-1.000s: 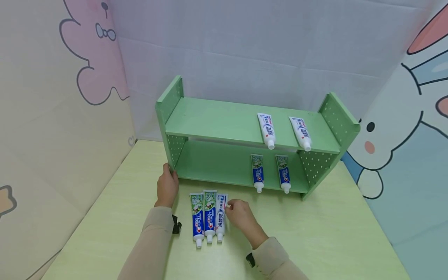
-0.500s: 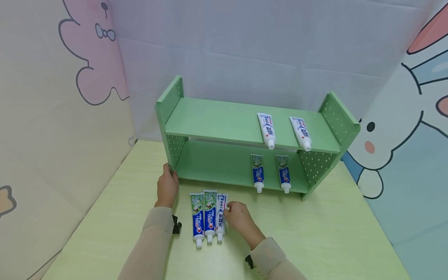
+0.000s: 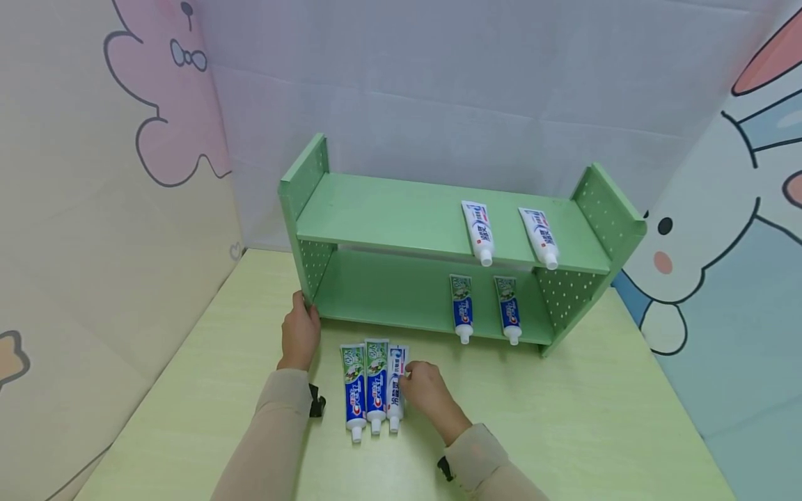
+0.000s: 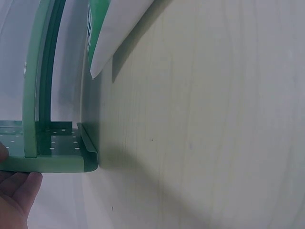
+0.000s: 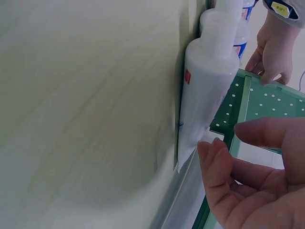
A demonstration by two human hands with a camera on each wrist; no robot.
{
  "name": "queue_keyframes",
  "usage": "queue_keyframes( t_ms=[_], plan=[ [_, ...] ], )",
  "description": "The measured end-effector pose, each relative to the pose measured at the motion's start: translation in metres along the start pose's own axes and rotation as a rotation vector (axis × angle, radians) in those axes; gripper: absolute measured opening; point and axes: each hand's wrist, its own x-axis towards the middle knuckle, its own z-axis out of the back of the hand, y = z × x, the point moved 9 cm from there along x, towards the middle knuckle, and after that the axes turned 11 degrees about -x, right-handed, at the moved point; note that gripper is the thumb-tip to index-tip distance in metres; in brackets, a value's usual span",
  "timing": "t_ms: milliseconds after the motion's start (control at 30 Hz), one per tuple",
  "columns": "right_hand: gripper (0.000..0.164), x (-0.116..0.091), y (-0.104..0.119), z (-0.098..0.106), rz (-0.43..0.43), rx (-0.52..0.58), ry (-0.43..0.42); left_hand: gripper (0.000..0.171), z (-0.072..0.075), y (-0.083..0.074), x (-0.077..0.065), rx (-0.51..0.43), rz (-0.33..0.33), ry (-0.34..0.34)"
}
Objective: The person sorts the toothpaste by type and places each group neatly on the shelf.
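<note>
My left hand (image 3: pixel 299 337) grips the lower front corner of the green shelf (image 3: pixel 382 216) at its left side panel. In the left wrist view, fingers (image 4: pixel 29 191) lie under the panel's edge and the thumb is above it. Beside the white toothpaste tube (image 3: pixel 395 393) is my right hand (image 3: pixel 429 390), its fingers bent and nothing between them. The right wrist view shows the thumb (image 5: pixel 259 132) apart from the fingertips, which are right at the side of that tube (image 5: pixel 207 81). Two blue-and-green toothpaste tubes, one at the left (image 3: pixel 354 390) and one in the middle (image 3: pixel 376 383), lie alongside it, caps toward me.
Two white tubes, one left (image 3: pixel 479 233) and one right (image 3: pixel 539 238), lie on the upper board. Below them, two blue-and-green tubes, one left (image 3: pixel 461 306) and one right (image 3: pixel 507 307), lie on the lower board. The shelf stands on a pale table (image 3: pixel 583 417).
My right hand has shifted slightly down and left beside the white tube. My left hand stays on the shelf, and the tubes have not moved.
</note>
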Motion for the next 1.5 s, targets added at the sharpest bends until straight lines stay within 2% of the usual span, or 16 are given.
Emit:
queue_keyframes(
  t_ms=[367,600,833,1167,1500],
  plan=[
    [0.029,0.000,-0.004,-0.010,-0.034,0.004,0.021,0.034,0.000,0.000,0.000,0.000,0.009,0.004],
    [0.036,0.000,-0.005,-0.016,-0.059,-0.043,0.028,0.033,0.000,0.001,0.000,-0.005,-0.008,0.000],
    [0.025,-0.002,-0.002,-0.019,-0.042,-0.080,0.031,0.033,-0.001,0.003,0.001,-0.010,-0.031,-0.005],
    [0.028,-0.003,-0.006,-0.026,-0.120,0.001,0.061,0.033,-0.001,0.003,0.002,-0.011,-0.013,0.002],
    [0.024,-0.003,-0.005,-0.029,-0.136,0.030,0.057,0.033,-0.001,0.004,0.001,-0.008,-0.003,0.000]
  ],
)
